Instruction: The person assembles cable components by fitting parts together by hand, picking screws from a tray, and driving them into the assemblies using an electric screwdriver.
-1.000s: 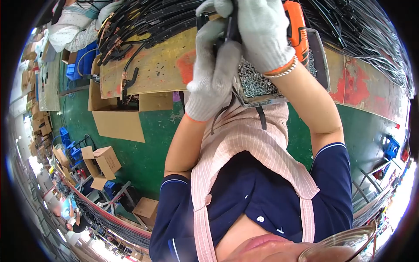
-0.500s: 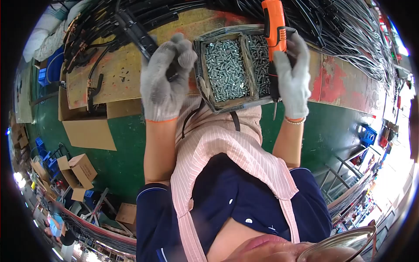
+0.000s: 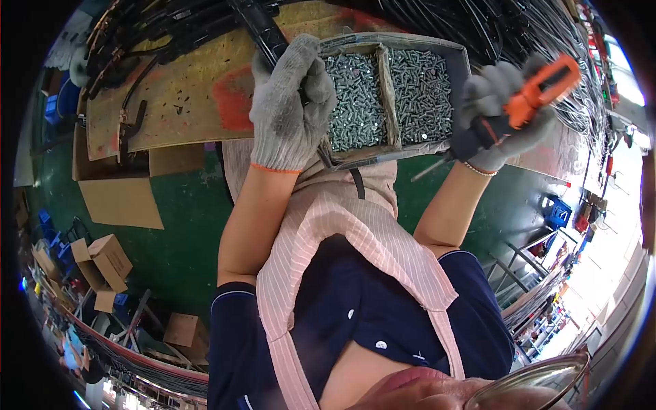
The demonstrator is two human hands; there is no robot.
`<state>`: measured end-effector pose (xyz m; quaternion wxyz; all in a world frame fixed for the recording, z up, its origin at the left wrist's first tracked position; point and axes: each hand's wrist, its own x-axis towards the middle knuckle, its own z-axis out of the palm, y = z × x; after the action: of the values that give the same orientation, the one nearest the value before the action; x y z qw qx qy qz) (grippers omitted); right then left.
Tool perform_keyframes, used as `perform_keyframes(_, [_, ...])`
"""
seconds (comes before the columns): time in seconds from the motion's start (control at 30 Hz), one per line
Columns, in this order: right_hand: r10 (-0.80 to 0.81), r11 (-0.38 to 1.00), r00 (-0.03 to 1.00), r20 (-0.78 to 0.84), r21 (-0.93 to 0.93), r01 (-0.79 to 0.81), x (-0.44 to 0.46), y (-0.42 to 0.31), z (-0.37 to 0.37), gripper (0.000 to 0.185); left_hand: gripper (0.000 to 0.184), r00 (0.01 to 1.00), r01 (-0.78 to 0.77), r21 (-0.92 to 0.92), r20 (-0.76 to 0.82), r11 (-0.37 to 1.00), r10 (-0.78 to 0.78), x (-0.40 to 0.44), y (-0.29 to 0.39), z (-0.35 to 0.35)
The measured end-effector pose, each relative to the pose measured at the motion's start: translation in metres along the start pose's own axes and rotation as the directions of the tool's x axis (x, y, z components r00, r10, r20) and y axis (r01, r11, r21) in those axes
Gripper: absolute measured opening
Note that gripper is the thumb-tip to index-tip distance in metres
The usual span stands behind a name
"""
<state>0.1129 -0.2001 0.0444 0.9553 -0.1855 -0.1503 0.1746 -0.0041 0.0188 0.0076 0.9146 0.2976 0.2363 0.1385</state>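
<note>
My left hand (image 3: 290, 109), in a grey-white glove, is closed around a black part (image 3: 260, 27) that sticks up past the fingers. Beside it sits a divided tray (image 3: 389, 102), with silver screws (image 3: 354, 102) in the left compartment and darker screws (image 3: 418, 96) in the right one. To the right of the tray my gloved right hand (image 3: 506, 109) holds an orange and black electric screwdriver (image 3: 540, 92), tilted, its bit pointing down and left. The lower end of the black part is hidden in my left glove.
Black cables with copper ends (image 3: 113, 55) lie on the worn yellow table (image 3: 178, 109). Grey wires (image 3: 547, 41) are piled at the upper right. An open cardboard box (image 3: 119, 198) stands below the table edge at left. Part of another person (image 3: 78, 61) shows at upper left.
The screwdriver, upright beside the tray half a second ago, is now tilted and farther right in my right hand. My left hand has moved closer to the tray with the black part.
</note>
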Motion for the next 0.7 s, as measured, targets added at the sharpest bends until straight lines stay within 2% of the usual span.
perform_keyframes(0.07, [-0.094, 0.990, 0.995, 0.027, 0.104, 0.091, 0.005, 0.000, 0.013, 0.047, 0.030, 0.998, 0.017, -0.010, -0.056, 1.000, -0.017, 0.002, 0.000, 0.007])
perform_keyframes(0.13, [-0.018, 0.997, 0.995, 0.093, 0.076, 0.011, 0.004, -0.008, 0.018, 0.045, 0.032, 0.994, 0.062, -0.064, -0.090, 0.996, -0.068, 0.000, 0.001, 0.010])
perform_keyframes(0.2, [-0.155, 0.952, 0.988, 0.025, -0.263, 0.156, 0.012, -0.005, 0.016, 0.044, 0.025, 0.999, -0.005, -0.022, -0.049, 1.000, 0.004, 0.003, -0.001, 0.007])
perform_keyframes(0.27, [-0.268, 0.806, 0.963, 0.019, -0.544, 0.235, 0.010, 0.018, 0.020, 0.044, 0.016, 0.997, -0.064, -0.008, -0.039, 0.998, 0.063, 0.003, -0.002, 0.007])
perform_keyframes(0.33, [-0.255, 0.828, 0.966, 0.050, -0.504, 0.245, 0.013, 0.038, 0.032, 0.040, 0.007, 0.992, -0.114, -0.016, -0.061, 0.993, 0.112, 0.001, -0.003, 0.012])
perform_keyframes(0.4, [-0.228, 0.867, 0.969, 0.098, -0.433, 0.247, 0.014, 0.046, 0.031, 0.037, 0.012, 0.995, -0.096, 0.010, -0.038, 0.995, 0.096, 0.000, -0.001, 0.010])
perform_keyframes(0.53, [-0.468, 0.665, 0.879, -0.088, -0.691, 0.284, 0.013, 0.071, 0.027, 0.045, 0.022, 0.993, -0.116, 0.008, 0.013, 0.993, 0.116, 0.001, -0.003, 0.005])
perform_keyframes(0.6, [-0.480, 0.656, 0.869, -0.123, -0.708, 0.262, 0.013, 0.072, 0.025, 0.047, 0.024, 0.994, -0.112, 0.026, -0.010, 0.993, 0.113, 0.001, -0.004, 0.006])
perform_keyframes(0.67, [-0.374, 0.754, 0.920, -0.121, -0.617, 0.225, 0.014, 0.068, 0.023, 0.049, 0.024, 0.994, -0.104, 0.045, -0.031, 0.994, 0.106, 0.001, -0.004, 0.006])
perform_keyframes(0.7, [-0.371, 0.769, 0.923, -0.105, -0.591, 0.242, 0.014, 0.067, 0.020, 0.038, 0.024, 0.994, -0.096, 0.056, -0.040, 0.994, 0.099, 0.001, -0.004, 0.005])
